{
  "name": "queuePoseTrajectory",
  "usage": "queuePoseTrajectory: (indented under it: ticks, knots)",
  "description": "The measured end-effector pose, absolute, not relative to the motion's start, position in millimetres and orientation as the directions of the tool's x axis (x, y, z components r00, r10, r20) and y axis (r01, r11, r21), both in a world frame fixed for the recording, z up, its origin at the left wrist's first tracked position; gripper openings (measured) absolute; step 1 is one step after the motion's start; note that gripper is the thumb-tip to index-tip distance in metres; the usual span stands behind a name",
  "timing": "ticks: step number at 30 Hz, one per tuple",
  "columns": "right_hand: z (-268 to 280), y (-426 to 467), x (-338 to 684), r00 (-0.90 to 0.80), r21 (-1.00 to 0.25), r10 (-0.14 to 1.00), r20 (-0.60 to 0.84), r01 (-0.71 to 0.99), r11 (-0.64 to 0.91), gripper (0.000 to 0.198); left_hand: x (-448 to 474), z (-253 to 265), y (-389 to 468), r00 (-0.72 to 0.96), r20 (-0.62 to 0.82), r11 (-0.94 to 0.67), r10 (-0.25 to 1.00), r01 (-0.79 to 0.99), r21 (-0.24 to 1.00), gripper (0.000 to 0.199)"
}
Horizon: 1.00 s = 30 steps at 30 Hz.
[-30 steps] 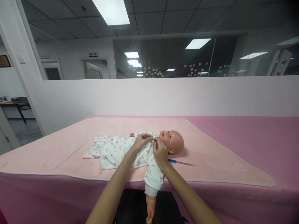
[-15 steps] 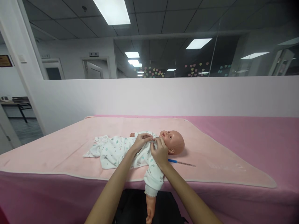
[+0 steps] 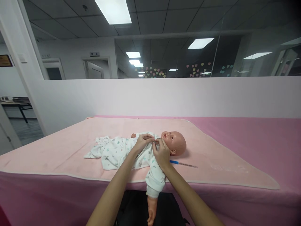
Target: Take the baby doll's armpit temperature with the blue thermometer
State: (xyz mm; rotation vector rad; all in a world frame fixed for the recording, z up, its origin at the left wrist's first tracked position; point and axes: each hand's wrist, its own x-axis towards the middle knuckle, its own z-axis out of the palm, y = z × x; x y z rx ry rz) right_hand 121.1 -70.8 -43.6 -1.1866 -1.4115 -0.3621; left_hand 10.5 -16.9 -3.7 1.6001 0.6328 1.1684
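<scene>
A baby doll [image 3: 176, 142] lies on its back, head to the right, dressed in a white printed outfit [image 3: 115, 152]. One of its arms hangs over the table's front edge towards me. At the neckline my left hand [image 3: 144, 142] has its fingers closed on the outfit's cloth. Just right of it, close to the doll's chin, my right hand [image 3: 161, 152] pinches the same neckline, fingertips almost meeting the left ones. Whatever small fastening lies between the fingertips is too small to make out. A blue-ended thermometer-like stick [image 3: 183, 164] rests beside my right wrist.
A peach blanket [image 3: 211, 150] is spread under the doll over a pink table cover [image 3: 265, 141]. Behind it rises a white half wall [image 3: 176, 97] with glass above. A side table [image 3: 20, 105] stands beyond the doorway at far left.
The fingers of my right hand have drawn closer together at the neckline. Both hands otherwise stay in place, and the doll lies as before.
</scene>
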Motion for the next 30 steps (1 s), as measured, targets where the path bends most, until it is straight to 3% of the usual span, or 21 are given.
queuePoseTrajectory:
  ticks: [13,18,23,26,30]
  knots:
    - [-47,-67,123,0.221,-0.388,0.372,0.901,0.794,0.468,0.015,11,-6,-14,0.380,0.389,-0.393,0.839,-0.072,0.917,0.017]
    - [-44,-68,123,0.207,-0.399,0.409,0.888,0.789,0.467,0.014,9,-5,-17,0.408,0.402,-0.453,0.820,0.033,0.891,0.018]
    - [-46,-69,125,0.177,-0.382,0.422,0.889,0.794,0.473,0.017,-13,3,-32,0.489,0.428,-0.584,0.761,0.228,0.779,0.030]
    - [-45,-72,124,0.066,-0.263,0.382,0.922,0.831,0.490,0.026,-33,8,-38,0.505,0.411,-0.579,0.759,0.236,0.780,0.032]
    - [-33,-71,109,-0.295,0.025,0.369,0.882,0.809,0.587,0.030,-46,6,-38,0.419,0.413,-0.504,0.808,0.132,0.853,0.019]
